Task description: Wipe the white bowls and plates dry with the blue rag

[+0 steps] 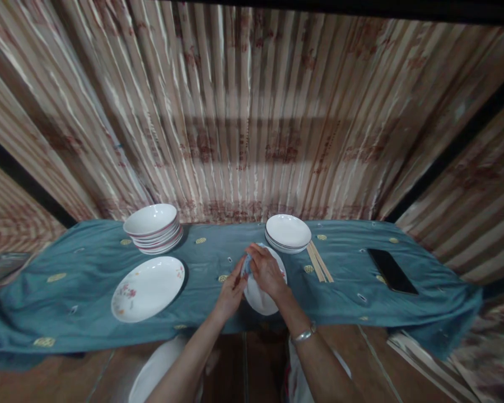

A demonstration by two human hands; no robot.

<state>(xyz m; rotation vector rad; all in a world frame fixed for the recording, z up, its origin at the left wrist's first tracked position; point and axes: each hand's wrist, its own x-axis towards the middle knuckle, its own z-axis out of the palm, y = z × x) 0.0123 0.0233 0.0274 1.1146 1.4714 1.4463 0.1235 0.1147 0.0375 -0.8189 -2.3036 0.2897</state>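
A round white glossy plate [260, 299] is lying under both bare hands, its longer visible extent running away from the person, and a crumpled pale-blue cloth [247, 265] is sitting bunched at that plate's far-left edge. The right hand [267, 272] is reaching across the plate's upper face, fingers bent down over the cloth and pinching it against the rim. The left hand [232, 289] is meeting the same plate at its left edge, fingers drawn together beside the cloth; how firmly it is gripping, I cannot tell. Both hands are crowding that far-left edge, leaving the near part of the plate uncovered. Beyond the plate and to its right, a stack of shallow white dark-rimmed dishes [288, 230] is standing close by, with slim pale wooden chopsticks [316, 265] lying alongside. Left of the plate, a large white oval flower-patterned platter [149, 291] is resting well apart.
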